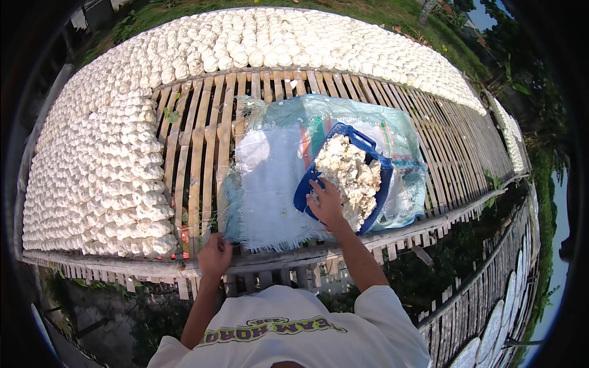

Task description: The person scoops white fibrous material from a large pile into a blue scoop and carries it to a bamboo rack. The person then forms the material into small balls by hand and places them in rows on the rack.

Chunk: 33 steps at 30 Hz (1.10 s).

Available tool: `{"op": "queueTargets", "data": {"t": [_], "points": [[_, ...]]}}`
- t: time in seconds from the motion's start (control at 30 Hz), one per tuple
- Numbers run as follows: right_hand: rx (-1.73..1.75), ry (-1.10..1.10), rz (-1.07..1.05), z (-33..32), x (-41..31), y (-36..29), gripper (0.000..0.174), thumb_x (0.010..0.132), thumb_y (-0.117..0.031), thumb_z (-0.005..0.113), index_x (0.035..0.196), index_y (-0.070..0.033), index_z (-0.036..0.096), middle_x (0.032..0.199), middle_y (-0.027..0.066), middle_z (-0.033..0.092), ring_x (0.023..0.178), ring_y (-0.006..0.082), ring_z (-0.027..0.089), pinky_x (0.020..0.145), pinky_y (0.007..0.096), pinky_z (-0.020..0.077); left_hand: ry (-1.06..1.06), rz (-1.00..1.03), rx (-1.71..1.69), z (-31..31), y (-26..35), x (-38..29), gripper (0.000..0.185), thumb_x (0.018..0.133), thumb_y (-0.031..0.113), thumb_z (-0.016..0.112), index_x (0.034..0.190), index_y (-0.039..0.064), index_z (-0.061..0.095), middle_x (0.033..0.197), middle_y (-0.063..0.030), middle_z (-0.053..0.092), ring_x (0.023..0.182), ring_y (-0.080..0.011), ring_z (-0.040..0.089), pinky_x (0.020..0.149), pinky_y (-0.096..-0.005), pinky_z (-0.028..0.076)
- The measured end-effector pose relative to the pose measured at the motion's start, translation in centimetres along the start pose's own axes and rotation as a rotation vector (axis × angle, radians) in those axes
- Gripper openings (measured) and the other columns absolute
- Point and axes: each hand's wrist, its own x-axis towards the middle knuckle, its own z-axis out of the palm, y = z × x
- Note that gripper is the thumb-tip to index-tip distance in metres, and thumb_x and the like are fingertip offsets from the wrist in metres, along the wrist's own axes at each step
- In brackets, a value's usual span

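Observation:
A blue plastic container [382,193] holding a crumbly, off-white mass [354,170] lies on woven plastic sacks [271,170]. My right hand [326,202] is over the container's near left part, fingers spread, at the edge of the mass; no lump shows in its fingers. Down and to the left, my left hand [215,255] has its fingers curled at the frayed corner of the sacks, above the rack's front pole. The fingertips seem to pinch that edge, but the hold is not clear. Rows of whitish molded lumps [106,184] cover the rack's left side and far side.
The bamboo slat rack [198,152] has gaps between its slats. A wooden pole [276,262] runs along its near edge. Leafy sprigs [171,115] poke up through the slats. At the lower right, another slatted rack [441,331] carries flat, pale round pieces [490,324].

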Motion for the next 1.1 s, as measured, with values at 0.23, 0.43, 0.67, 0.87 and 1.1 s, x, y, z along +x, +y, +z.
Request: {"op": "queueTargets", "data": {"t": [0.23, 0.43, 0.67, 0.87, 1.1], "points": [[-0.121, -0.004, 0.155, 3.5, 0.3, 2.7, 0.022, 0.089, -0.031, 0.078, 0.107, -0.018, 0.078, 0.104, 0.0091, 0.068, 0.098, 0.0347, 0.066, 0.084, 0.0474, 0.0538, 0.077, 0.066, -0.118, 0.1, -0.6, -0.2, 0.027, 0.090, 0.017, 0.072, 0.116, 0.009, 0.068, 0.090, -0.0084, 0.072, 0.082, -0.0258, 0.071, 0.074, -0.0417, 0.055], [1.387, 0.322, 0.824, 0.1, 4.0, 0.4, 0.026, 0.106, -0.037, 0.061, 0.121, -0.017, 0.068, 0.117, 0.0087, 0.072, 0.097, 0.0279, 0.070, 0.081, 0.0406, 0.0553, -0.043, -0.052, -0.617, 3.3, 5.6, 1.3, 0.022, 0.098, 0.016, 0.070, 0.117, 0.004, 0.067, 0.107, -0.0060, 0.071, 0.103, -0.0210, 0.065, 0.089, -0.0408, 0.050], [1.103, 0.077, 0.447, -5.9, 0.5, -13.2, 0.035, 0.111, -0.031, 0.055, 0.136, -0.008, 0.064, 0.125, 0.0108, 0.069, 0.108, 0.0236, 0.067, 0.092, 0.0375, 0.0544, -0.522, -0.667, -1.702, 4.9, 16.5, 4.7, 0.056, 0.111, 0.054, 0.042, 0.144, 0.011, 0.054, 0.142, -0.0129, 0.063, 0.134, -0.0285, 0.059, 0.114, -0.0490, 0.045], [0.772, 0.042, 0.088, -4.9, -1.1, -19.6, 0.031, 0.101, -0.022, 0.070, 0.125, -0.003, 0.073, 0.120, 0.0183, 0.071, 0.106, 0.0328, 0.070, 0.092, 0.0410, 0.0551, -0.863, -0.625, -1.898, 5.6, 13.8, 3.6, 0.079, 0.101, 0.078, 0.039, 0.144, 0.014, 0.054, 0.146, -0.0137, 0.060, 0.137, -0.0343, 0.057, 0.116, -0.0550, 0.045], [0.785, -0.140, 0.153, -2.1, -1.0, -14.8, 0.031, 0.103, -0.022, 0.066, 0.124, 0.000, 0.072, 0.128, 0.0205, 0.069, 0.113, 0.0355, 0.066, 0.100, 0.0438, 0.0519, -0.794, -0.813, -1.968, 6.7, 11.3, 3.6, 0.058, 0.104, 0.062, 0.050, 0.128, 0.010, 0.061, 0.133, -0.0143, 0.066, 0.130, -0.0418, 0.060, 0.107, -0.0633, 0.049]]}}
